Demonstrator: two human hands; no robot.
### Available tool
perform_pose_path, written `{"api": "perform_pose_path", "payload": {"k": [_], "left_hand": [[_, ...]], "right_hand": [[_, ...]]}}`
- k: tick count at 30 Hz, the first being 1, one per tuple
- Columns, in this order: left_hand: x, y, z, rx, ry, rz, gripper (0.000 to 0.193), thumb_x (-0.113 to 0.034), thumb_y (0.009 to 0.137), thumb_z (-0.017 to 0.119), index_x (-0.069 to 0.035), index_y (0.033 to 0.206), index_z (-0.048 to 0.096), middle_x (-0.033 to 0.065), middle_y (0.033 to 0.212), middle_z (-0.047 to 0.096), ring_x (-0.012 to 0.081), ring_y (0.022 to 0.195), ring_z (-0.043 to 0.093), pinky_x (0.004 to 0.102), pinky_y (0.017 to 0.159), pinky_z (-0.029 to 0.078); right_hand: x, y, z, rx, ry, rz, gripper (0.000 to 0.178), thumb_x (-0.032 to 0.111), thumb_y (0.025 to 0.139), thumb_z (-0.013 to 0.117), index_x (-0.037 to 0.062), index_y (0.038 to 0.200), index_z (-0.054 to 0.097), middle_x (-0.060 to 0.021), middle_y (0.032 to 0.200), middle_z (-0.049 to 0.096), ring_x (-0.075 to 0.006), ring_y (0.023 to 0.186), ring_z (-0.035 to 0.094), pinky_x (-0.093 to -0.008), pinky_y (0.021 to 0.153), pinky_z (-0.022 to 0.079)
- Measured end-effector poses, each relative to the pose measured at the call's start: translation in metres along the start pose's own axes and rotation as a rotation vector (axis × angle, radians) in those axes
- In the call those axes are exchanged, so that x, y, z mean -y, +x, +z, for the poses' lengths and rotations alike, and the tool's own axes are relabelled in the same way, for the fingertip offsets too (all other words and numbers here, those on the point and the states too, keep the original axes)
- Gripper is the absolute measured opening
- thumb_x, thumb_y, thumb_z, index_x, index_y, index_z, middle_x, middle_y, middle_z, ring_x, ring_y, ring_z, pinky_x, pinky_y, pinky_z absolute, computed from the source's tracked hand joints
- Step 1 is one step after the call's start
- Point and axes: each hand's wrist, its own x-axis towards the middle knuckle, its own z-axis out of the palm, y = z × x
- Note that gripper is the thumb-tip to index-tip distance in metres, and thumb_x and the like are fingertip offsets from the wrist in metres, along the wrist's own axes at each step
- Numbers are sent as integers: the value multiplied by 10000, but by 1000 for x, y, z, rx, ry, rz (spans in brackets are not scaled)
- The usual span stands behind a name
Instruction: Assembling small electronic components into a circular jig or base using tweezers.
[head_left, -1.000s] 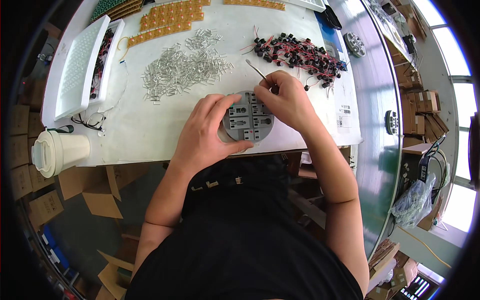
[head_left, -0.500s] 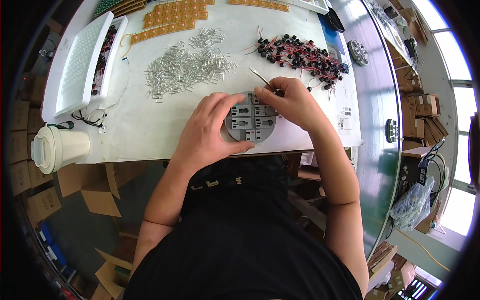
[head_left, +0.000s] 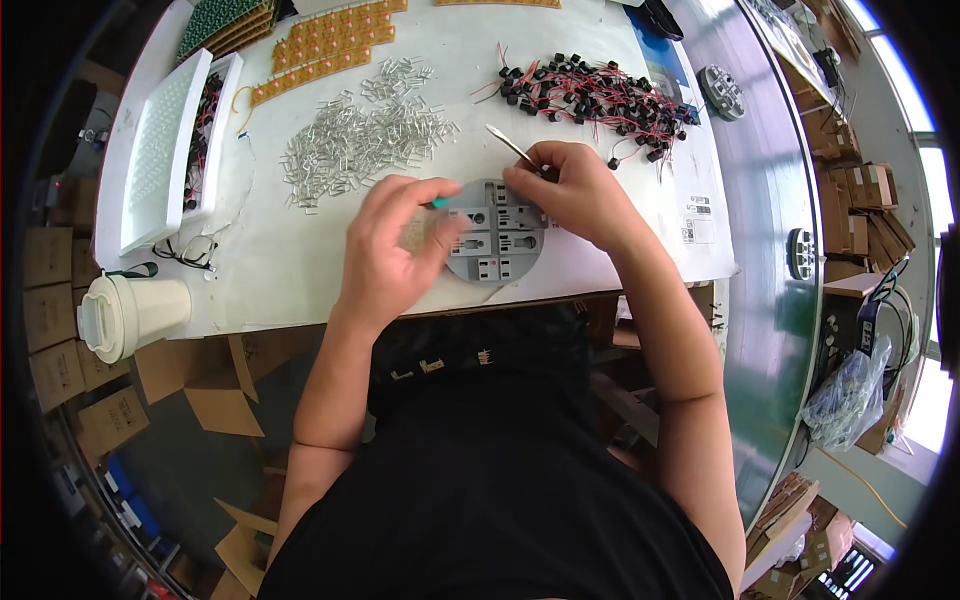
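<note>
Head view: the right hand (head_left: 575, 195) was closed round a slim metal-shafted tool (head_left: 508, 143), its bare tip angled far and left over the table. That hand sat at the far right edge of a grey round disc (head_left: 527, 262). The left hand (head_left: 390, 245) was at the disc's left side, thumb and forefinger spread apart, the thumb blurred. A small teal piece (head_left: 440, 203) showed just under the forefinger; from where I stood, I could not tell whether it was gripped.

The disc lay flat near the middle of the table's near edge, bearing raised grey blocks with slots; a red dot was noted on one near block.

Beyond it on the white table (head_left: 290, 280): far left, a loose heap of small clear pieces (head_left: 365, 145); far right, a pile of black parts with red wires (head_left: 600, 100). Orange strips (head_left: 330, 40) lay farther off. At the left edge stood a white tray (head_left: 225, 130), with eyeglasses (head_left: 190, 252) and a cream lidded container (head_left: 150, 308) nearer. Another grey disc (head_left: 722, 92) lay far right.
</note>
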Motion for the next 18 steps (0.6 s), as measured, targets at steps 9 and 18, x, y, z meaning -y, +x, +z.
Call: {"api": "perform_pose_path", "payload": {"k": [9, 18], "left_hand": [[-32, 43, 13, 179, 22, -56, 204, -90, 912, 776, -21, 1067, 663, 127, 939, 725, 307, 808, 718, 413, 719, 568], [-36, 52, 22, 286, 243, -37, 229, -157, 901, 793, -31, 1060, 686, 102, 934, 740, 297, 859, 705, 423, 748, 562]], "right_hand": [[-9, 2, -9, -84, 277, 80, 319, 298, 976, 763, -18, 943, 731, 20, 747, 643, -42, 638, 518, -249, 552, 401], [-12, -11, -13, -177, 61, -154, 310, 266, 947, 787, -39, 940, 726, -18, 763, 669, -87, 675, 593, -277, 596, 474]]}}
